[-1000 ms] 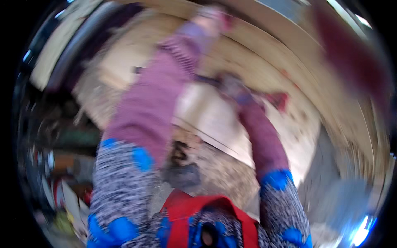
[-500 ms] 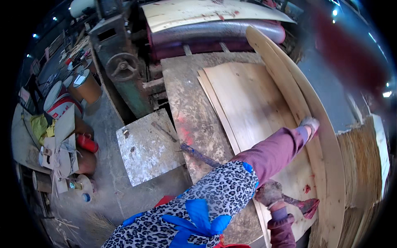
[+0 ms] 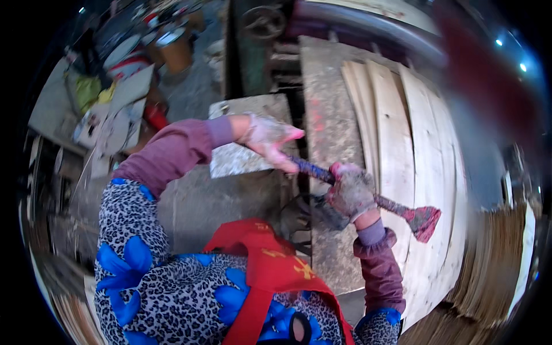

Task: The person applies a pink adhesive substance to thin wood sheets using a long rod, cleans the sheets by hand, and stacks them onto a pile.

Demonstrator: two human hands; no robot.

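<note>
The right hand (image 3: 352,191) is closed round the stick (image 3: 392,206), whose red end points to 4 o'clock, over the wood sheets (image 3: 394,138); its other end points to 10. There the left hand (image 3: 269,141) is spread wide, thumb clear of the fingers, fingertips at that end; whether they touch it I cannot tell. The sheets lie on the table (image 3: 333,253), toward 3 o'clock. A handwheel (image 3: 264,23) stands at 12, a roller (image 3: 365,22) at 1, a drum (image 3: 174,53) at 11.
</note>
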